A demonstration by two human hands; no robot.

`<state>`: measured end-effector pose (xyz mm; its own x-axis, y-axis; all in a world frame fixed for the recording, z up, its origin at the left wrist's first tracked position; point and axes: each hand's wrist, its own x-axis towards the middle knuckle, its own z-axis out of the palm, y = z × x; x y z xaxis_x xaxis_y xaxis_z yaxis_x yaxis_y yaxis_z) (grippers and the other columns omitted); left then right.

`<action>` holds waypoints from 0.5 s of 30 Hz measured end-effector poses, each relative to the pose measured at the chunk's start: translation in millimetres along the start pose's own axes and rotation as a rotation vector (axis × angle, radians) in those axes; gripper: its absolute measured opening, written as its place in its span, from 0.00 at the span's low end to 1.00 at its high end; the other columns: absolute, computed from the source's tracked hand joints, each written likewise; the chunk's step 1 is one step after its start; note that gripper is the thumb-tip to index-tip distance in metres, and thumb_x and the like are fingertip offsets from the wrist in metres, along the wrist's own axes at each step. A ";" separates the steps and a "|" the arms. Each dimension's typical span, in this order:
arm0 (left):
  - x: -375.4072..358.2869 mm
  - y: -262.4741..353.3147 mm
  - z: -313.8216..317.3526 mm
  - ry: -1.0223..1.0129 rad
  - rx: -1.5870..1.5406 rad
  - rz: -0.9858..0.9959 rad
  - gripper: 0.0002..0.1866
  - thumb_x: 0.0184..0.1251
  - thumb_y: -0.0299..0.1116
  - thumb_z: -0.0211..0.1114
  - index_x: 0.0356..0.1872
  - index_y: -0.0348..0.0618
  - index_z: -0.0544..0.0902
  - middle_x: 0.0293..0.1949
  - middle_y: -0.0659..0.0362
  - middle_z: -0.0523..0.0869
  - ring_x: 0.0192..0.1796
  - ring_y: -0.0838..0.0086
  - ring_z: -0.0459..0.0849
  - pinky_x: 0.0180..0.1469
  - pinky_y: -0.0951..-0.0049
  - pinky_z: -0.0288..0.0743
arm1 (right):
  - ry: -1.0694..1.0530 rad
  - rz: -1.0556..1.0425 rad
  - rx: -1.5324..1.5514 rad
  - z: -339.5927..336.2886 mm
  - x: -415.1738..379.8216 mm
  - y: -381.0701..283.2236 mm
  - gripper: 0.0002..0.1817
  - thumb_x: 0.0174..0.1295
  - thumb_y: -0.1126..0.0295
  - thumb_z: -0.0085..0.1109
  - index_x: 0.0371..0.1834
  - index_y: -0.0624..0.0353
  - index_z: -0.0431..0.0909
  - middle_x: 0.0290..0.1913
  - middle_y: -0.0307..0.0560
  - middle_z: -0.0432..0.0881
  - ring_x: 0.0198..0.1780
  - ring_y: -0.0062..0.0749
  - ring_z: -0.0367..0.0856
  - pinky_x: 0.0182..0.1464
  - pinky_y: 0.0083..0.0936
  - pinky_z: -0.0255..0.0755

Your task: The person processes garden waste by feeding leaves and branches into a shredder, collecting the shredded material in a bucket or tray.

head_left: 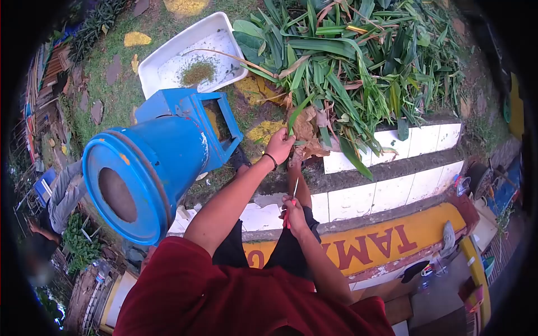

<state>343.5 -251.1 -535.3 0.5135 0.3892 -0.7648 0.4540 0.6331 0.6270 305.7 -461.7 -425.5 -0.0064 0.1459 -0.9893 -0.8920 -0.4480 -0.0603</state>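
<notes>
Top: shirt was dark red, plain-looking | Sleeves: were short, same red | Left hand: was bare, thin dark band circled its wrist | Right hand: was bare | Bottoms: shorts were black

The left grip covers the lower end of the green leaf in its fingers. The right grip hides part of the red-handled tool, so its exact kind cannot be told. Beyond the left grip, the leaf pile runs out of view at the top. Left of that grip, the blue bin hides a lower part of the white tray, whose small bits are too fine to identify. Below the right grip, an arm and leg partly block the lettering; the red shirt leaves the bottom edge. Far left, another person is blurred.
</notes>
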 end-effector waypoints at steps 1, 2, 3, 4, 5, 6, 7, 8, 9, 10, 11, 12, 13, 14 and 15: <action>-16.1 10.4 -2.3 -0.002 -0.001 0.013 0.03 0.73 0.28 0.60 0.39 0.40 0.77 0.30 0.68 0.81 0.31 0.86 0.78 0.33 0.81 0.71 | 0.001 -0.037 0.046 -4.8 -14.5 -14.9 0.20 0.67 0.59 0.61 0.56 0.58 0.73 0.34 0.38 0.72 0.26 0.19 0.73 0.30 0.20 0.73; -29.8 20.2 -6.4 0.009 0.074 0.007 0.02 0.72 0.27 0.60 0.39 0.40 0.77 0.30 0.68 0.81 0.31 0.85 0.79 0.34 0.81 0.72 | 0.009 -0.078 -0.013 -13.3 -29.1 -32.2 0.20 0.67 0.60 0.62 0.56 0.58 0.73 0.33 0.37 0.73 0.26 0.19 0.73 0.30 0.19 0.73; -46.1 25.1 -13.4 0.022 0.152 -0.007 0.01 0.71 0.26 0.59 0.38 0.41 0.77 0.30 0.67 0.81 0.31 0.85 0.80 0.34 0.81 0.73 | 0.019 -0.110 -0.069 -22.0 -46.0 -48.2 0.20 0.67 0.60 0.62 0.56 0.57 0.73 0.32 0.36 0.73 0.27 0.18 0.73 0.30 0.19 0.73; -59.5 26.2 -20.1 0.006 0.150 0.060 0.03 0.68 0.26 0.61 0.34 0.41 0.76 0.26 0.68 0.79 0.29 0.85 0.76 0.32 0.80 0.70 | 0.022 -0.162 -0.141 -36.2 -50.4 -56.8 0.20 0.66 0.61 0.63 0.57 0.57 0.73 0.30 0.34 0.73 0.27 0.17 0.72 0.30 0.18 0.72; -70.8 36.0 -27.3 0.005 0.152 0.077 0.03 0.68 0.26 0.61 0.34 0.41 0.76 0.26 0.68 0.79 0.29 0.85 0.76 0.32 0.80 0.70 | 0.014 -0.205 -0.295 -51.9 -54.4 -68.5 0.20 0.66 0.61 0.63 0.57 0.57 0.74 0.31 0.33 0.74 0.27 0.16 0.71 0.31 0.18 0.70; -84.5 41.5 -36.8 0.010 0.334 0.072 0.06 0.66 0.27 0.63 0.31 0.41 0.75 0.24 0.67 0.76 0.27 0.85 0.73 0.30 0.78 0.67 | 0.022 -0.150 -0.428 -59.9 -61.0 -88.5 0.21 0.65 0.62 0.63 0.58 0.57 0.74 0.34 0.36 0.76 0.28 0.17 0.71 0.33 0.19 0.70; -98.3 43.6 -45.2 0.016 0.515 0.060 0.08 0.63 0.28 0.65 0.29 0.41 0.73 0.22 0.67 0.73 0.26 0.85 0.70 0.29 0.77 0.65 | -0.009 -0.132 -0.577 -74.4 -52.4 -102.6 0.25 0.63 0.62 0.63 0.62 0.57 0.73 0.38 0.39 0.78 0.30 0.20 0.71 0.36 0.21 0.71; -111.8 52.2 -49.3 0.064 0.601 0.097 0.13 0.60 0.29 0.67 0.25 0.41 0.70 0.19 0.66 0.68 0.24 0.82 0.65 0.27 0.74 0.61 | -0.066 -0.071 -0.684 -87.1 -38.8 -116.6 0.29 0.61 0.58 0.63 0.65 0.57 0.71 0.42 0.42 0.79 0.34 0.24 0.73 0.41 0.23 0.72; -122.1 54.0 -54.4 0.063 0.601 0.094 0.13 0.60 0.29 0.67 0.25 0.41 0.70 0.19 0.66 0.68 0.24 0.82 0.65 0.27 0.74 0.61 | -0.083 -0.054 -0.786 -92.8 -24.6 -130.8 0.31 0.61 0.55 0.62 0.65 0.58 0.72 0.44 0.45 0.80 0.38 0.27 0.75 0.46 0.26 0.72; -129.3 52.7 -59.5 0.074 0.604 0.081 0.13 0.59 0.30 0.67 0.24 0.41 0.70 0.19 0.65 0.67 0.24 0.82 0.64 0.27 0.74 0.61 | -0.102 -0.106 -0.967 -95.7 -10.7 -147.8 0.32 0.60 0.54 0.62 0.65 0.59 0.73 0.47 0.48 0.81 0.43 0.32 0.78 0.50 0.28 0.72; -136.2 48.9 -63.3 0.086 0.603 0.062 0.14 0.59 0.30 0.68 0.24 0.41 0.69 0.19 0.64 0.67 0.24 0.81 0.64 0.27 0.73 0.61 | -0.091 -0.119 -1.101 -91.4 4.9 -162.9 0.31 0.60 0.60 0.61 0.67 0.55 0.71 0.46 0.46 0.79 0.41 0.31 0.77 0.49 0.28 0.72; -143.1 46.1 -66.5 0.102 0.601 0.038 0.15 0.59 0.31 0.68 0.24 0.40 0.68 0.18 0.64 0.66 0.24 0.81 0.64 0.27 0.72 0.60 | -0.107 -0.170 -1.140 -84.2 19.6 -173.3 0.32 0.60 0.60 0.61 0.68 0.56 0.71 0.46 0.46 0.80 0.43 0.32 0.78 0.50 0.28 0.72; -150.2 42.6 -67.4 0.100 0.595 0.019 0.15 0.59 0.31 0.68 0.24 0.40 0.68 0.18 0.64 0.66 0.24 0.81 0.64 0.27 0.72 0.60 | -0.142 -0.115 -1.115 -77.0 38.3 -181.7 0.32 0.60 0.60 0.61 0.69 0.56 0.70 0.46 0.46 0.81 0.44 0.31 0.77 0.52 0.29 0.72; -159.7 39.4 -68.3 0.098 0.591 0.021 0.15 0.58 0.30 0.68 0.24 0.40 0.68 0.18 0.65 0.65 0.24 0.81 0.64 0.27 0.72 0.59 | -0.187 -0.024 -1.072 -56.2 39.5 -198.3 0.32 0.61 0.61 0.61 0.69 0.56 0.70 0.44 0.45 0.81 0.44 0.29 0.77 0.52 0.29 0.72; -165.0 37.0 -70.8 0.100 0.590 0.032 0.15 0.58 0.30 0.69 0.24 0.40 0.68 0.18 0.65 0.64 0.24 0.82 0.63 0.26 0.72 0.59 | -0.254 0.019 -1.060 -53.3 68.8 -199.8 0.32 0.62 0.61 0.60 0.70 0.56 0.69 0.40 0.42 0.80 0.42 0.26 0.76 0.49 0.27 0.74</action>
<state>224.1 -244.6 -396.4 0.4760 0.4809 -0.7363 0.7814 0.1527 0.6050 507.6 -409.1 -488.6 -0.2180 0.2544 -0.9422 -0.0483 -0.9670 -0.2500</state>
